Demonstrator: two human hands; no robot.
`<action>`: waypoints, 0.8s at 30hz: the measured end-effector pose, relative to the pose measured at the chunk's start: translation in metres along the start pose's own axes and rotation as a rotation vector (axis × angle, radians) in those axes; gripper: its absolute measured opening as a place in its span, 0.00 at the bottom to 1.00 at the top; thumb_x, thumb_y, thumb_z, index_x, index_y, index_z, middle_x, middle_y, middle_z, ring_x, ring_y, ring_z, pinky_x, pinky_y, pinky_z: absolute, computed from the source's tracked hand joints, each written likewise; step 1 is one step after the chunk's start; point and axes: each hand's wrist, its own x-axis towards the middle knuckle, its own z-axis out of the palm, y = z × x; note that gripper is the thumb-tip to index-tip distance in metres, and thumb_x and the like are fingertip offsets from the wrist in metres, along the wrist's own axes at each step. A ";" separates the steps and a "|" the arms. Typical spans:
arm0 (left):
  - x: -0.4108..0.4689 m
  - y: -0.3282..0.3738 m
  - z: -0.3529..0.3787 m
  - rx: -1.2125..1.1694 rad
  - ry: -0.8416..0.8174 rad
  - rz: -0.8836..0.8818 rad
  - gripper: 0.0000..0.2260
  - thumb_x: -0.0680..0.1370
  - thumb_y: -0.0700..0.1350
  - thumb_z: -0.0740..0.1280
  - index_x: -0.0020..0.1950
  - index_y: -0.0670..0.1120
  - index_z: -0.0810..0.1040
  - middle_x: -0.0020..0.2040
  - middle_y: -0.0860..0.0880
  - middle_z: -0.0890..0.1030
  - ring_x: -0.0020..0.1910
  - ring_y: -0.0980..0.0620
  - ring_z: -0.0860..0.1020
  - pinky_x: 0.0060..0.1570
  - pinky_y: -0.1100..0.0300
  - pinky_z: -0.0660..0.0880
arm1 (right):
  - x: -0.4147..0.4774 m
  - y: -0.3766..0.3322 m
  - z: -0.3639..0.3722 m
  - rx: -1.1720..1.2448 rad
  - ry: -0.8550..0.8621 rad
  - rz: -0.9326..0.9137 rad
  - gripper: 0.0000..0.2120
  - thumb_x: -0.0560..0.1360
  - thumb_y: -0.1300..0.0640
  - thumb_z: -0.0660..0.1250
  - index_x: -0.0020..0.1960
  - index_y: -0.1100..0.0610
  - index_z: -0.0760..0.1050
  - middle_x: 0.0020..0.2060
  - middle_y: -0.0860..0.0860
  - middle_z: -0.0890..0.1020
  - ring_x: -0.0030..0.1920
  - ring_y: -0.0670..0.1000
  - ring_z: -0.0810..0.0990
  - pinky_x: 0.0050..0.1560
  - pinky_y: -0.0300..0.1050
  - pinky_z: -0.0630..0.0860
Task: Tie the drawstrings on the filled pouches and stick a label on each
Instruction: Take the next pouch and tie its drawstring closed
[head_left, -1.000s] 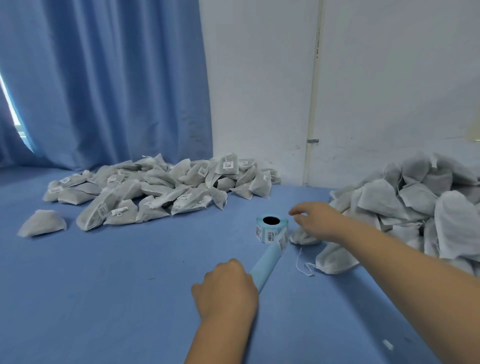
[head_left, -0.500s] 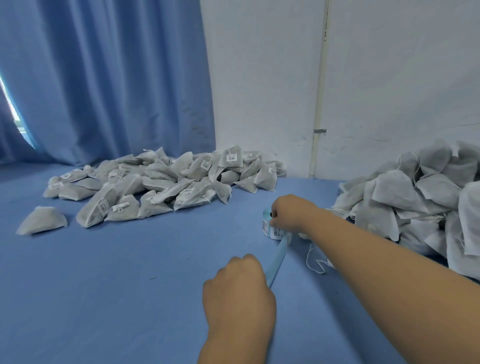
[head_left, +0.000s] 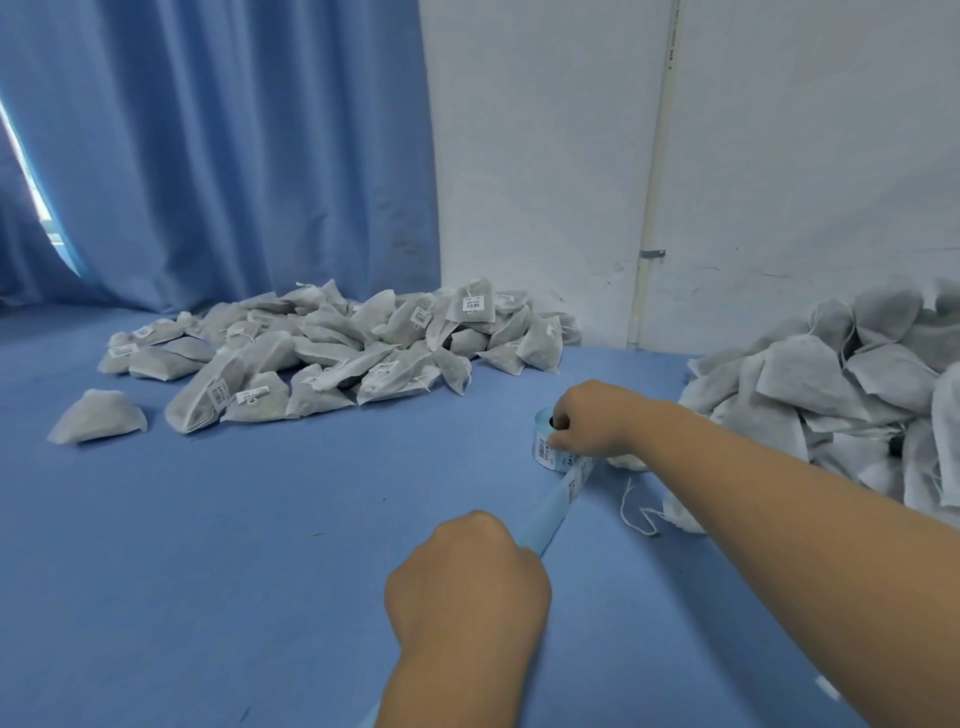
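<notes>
Fingers (head_left: 566, 427) of the right hand (head_left: 597, 421) are curled down over the roll (head_left: 544, 453), tips pinching its rim and side to pin it. The left hand (head_left: 467, 577) is fisted round the strip (head_left: 550, 512), though just how its fingers lie I cannot tell, since the knuckles hide them. It looks like one hand anchors while the other draws liner out taut, so a label can be peeled. Now the wide view: the bench (head_left: 208, 571) under blue cloth carries everything, with a curtain (head_left: 208, 156) behind its far left edge. At the right edge, running to the far corner, sits the right pile (head_left: 831, 405), pouches with no labels showing, so I'd say these are the ones waiting. Along the far edge near the middle lies the left pile (head_left: 337, 353), pouches plump with something greyish, white barcode labels on many. That reads as finished stock, kept well apart from the rest. One stray pouch (head_left: 96, 415) lies alone toward the left edge. The roll stands right of centre, just beside the right pile, within easy reach. The strip runs from it back toward the near edge. Smallest of all, a string (head_left: 636, 512) trails loose from a pouch (head_left: 683, 512) just under the right forearm, likely next for its label.
</notes>
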 end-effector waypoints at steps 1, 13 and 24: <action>0.000 0.001 0.001 -0.009 0.004 0.007 0.12 0.78 0.50 0.57 0.36 0.49 0.63 0.36 0.54 0.68 0.30 0.55 0.64 0.28 0.60 0.58 | 0.000 0.002 0.001 -0.014 -0.008 0.001 0.15 0.77 0.50 0.63 0.36 0.58 0.70 0.34 0.53 0.73 0.37 0.54 0.72 0.36 0.46 0.66; 0.000 -0.001 -0.001 0.023 -0.067 -0.033 0.11 0.78 0.51 0.56 0.37 0.50 0.66 0.37 0.55 0.69 0.34 0.54 0.69 0.31 0.61 0.60 | -0.021 0.022 0.001 0.224 0.172 0.023 0.18 0.79 0.44 0.60 0.44 0.56 0.79 0.41 0.51 0.81 0.45 0.53 0.77 0.48 0.50 0.75; -0.007 0.015 0.007 0.071 0.222 0.075 0.13 0.79 0.51 0.55 0.61 0.52 0.70 0.55 0.51 0.68 0.58 0.48 0.70 0.50 0.53 0.64 | -0.135 0.052 0.028 -0.045 0.021 0.060 0.16 0.72 0.55 0.60 0.58 0.44 0.73 0.58 0.43 0.70 0.56 0.51 0.75 0.50 0.48 0.75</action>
